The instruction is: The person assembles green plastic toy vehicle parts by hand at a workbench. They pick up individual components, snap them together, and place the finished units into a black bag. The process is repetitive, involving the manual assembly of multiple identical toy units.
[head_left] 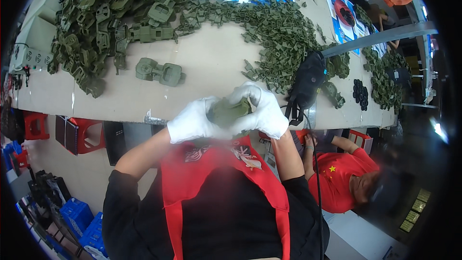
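Observation:
In front of my chest, at the table's near edge, both white-gloved hands are closed around an olive-green plastic vehicle part. My left hand grips its left side, and my right hand wraps over its top and right side. The gloves cover much of the part, and its lower end is blurred. Beyond my left hand, a single green toy vehicle body lies apart on the table. A spread of small green plastic parts lies beyond my right hand.
A heap of larger green vehicle bodies covers the table's far left. A black pouch with a cable hangs by a metal bar on the right. Black wheels lie farther right. A co-worker in red sits close on my right.

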The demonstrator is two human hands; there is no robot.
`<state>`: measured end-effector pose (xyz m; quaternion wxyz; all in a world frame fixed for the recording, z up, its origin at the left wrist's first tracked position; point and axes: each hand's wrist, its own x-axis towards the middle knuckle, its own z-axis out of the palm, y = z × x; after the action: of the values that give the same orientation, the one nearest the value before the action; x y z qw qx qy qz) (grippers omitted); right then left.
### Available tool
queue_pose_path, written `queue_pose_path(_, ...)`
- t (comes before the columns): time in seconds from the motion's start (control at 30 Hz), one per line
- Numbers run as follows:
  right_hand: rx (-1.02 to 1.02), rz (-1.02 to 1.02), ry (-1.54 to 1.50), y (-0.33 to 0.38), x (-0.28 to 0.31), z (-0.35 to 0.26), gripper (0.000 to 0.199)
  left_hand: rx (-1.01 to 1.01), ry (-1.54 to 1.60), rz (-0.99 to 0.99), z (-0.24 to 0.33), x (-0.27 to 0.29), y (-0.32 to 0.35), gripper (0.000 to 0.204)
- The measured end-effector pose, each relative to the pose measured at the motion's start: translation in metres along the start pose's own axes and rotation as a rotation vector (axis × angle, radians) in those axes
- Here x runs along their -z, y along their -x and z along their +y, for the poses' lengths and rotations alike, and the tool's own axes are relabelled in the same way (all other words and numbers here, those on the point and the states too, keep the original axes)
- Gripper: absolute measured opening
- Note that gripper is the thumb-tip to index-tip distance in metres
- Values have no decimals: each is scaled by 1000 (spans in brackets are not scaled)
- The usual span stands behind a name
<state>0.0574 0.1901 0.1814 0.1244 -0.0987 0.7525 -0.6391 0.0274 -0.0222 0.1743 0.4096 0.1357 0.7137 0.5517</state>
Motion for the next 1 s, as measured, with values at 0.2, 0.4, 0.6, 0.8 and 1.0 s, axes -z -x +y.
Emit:
queue_pose_path(0.2,-164,94,-98,-1,-9,-14,52,12,86,18,-10,1,0,69)
queue_pose_path(0.4,-87,81,9,1,-12,-12,50,-67,-75,84,-11,-1,2,68)
queue_pose_path(0.6,-199,115,-130,-1,-19,-16,49,-23,185,112,-5,-3,5,58)
queue_pose_path(0.8,-313,264,-328,2,-27,7,51,6,265,93,-26,-7,-10,57)
queue_pose_path(1.0,-279,414,-286,6,-6,30,47,-32,-149,180,-28,19,-13,85)
